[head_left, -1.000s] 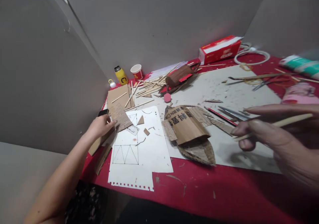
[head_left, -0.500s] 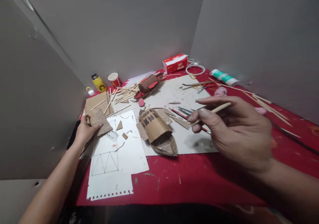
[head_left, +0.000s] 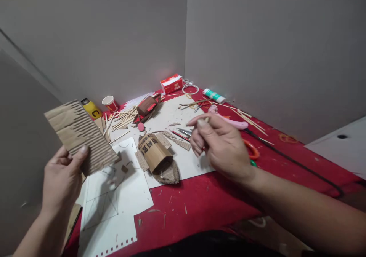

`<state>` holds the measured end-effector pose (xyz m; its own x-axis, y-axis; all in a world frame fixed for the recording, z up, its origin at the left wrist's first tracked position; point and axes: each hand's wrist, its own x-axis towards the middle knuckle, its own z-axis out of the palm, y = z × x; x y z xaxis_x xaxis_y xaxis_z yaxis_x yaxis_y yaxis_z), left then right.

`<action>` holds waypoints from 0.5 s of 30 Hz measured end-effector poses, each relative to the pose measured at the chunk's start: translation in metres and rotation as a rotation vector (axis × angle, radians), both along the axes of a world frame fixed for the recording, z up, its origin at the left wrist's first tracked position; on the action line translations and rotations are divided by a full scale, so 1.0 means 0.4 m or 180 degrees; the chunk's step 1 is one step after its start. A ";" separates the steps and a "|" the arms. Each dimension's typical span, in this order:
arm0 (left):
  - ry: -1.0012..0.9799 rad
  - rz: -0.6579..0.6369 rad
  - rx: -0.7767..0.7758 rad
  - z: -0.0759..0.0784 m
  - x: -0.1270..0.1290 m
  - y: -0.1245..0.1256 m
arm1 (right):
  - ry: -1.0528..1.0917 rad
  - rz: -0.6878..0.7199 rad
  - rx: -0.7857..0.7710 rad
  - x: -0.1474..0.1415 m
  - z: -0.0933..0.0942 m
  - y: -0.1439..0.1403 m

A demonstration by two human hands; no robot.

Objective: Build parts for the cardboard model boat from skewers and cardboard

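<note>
- Cardboard piece [head_left: 82, 139]: one, left of the frame, raised above the paper sheet [head_left: 126, 207] and tilted, ridged face partly covered by smooth paper.
- Left hand [head_left: 61, 179]: pinching the cardboard at its lower edge, thumb flat on the near face, fingers curled behind; no gap left.
- Right hand [head_left: 223, 144]: right of centre, thumb and forefinger closed together on a stick [head_left: 207, 119], of which only the pale end shows; other fingers loosely curled.
- Handling, judged: cardboard light, dry, little slip. Probably stiff along the ridges, readier to fold across them; bare ridges would crush under a hard thumb. Best hold: light pinch near an edge, over the smooth paper. Stick probably light and rigid, but thin enough to snap; hold near the middle.
- Count, boats: two. Cardboard boat [head_left: 157, 158] at centre; brown-and-red boat [head_left: 147, 106] above it.
- Count, upper part of the frame: one cup [head_left: 109, 103], one yellow bottle [head_left: 93, 110], one red box [head_left: 171, 85].
- Count, loose sticks [head_left: 124, 120]: many, overlapping left of the brown-and-red boat; exact number cannot be told.
</note>
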<state>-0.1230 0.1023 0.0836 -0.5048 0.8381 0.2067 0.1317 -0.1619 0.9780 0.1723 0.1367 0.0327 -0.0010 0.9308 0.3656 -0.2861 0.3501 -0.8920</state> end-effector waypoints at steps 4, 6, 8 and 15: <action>-0.0048 -0.1035 -0.0468 -0.015 0.092 -0.037 | -0.0495 0.0556 -0.0073 -0.009 0.008 -0.014; -0.0065 -0.1486 -0.0752 -0.031 0.123 -0.049 | -0.0557 0.0951 -0.0212 -0.014 0.011 -0.021; -0.0065 -0.1883 -0.1004 -0.041 0.151 -0.055 | -0.0431 0.1324 -0.0459 -0.018 0.010 -0.026; 0.0025 -0.2496 -0.1248 -0.038 0.206 -0.054 | -0.0281 0.1538 -0.0507 -0.017 0.002 -0.020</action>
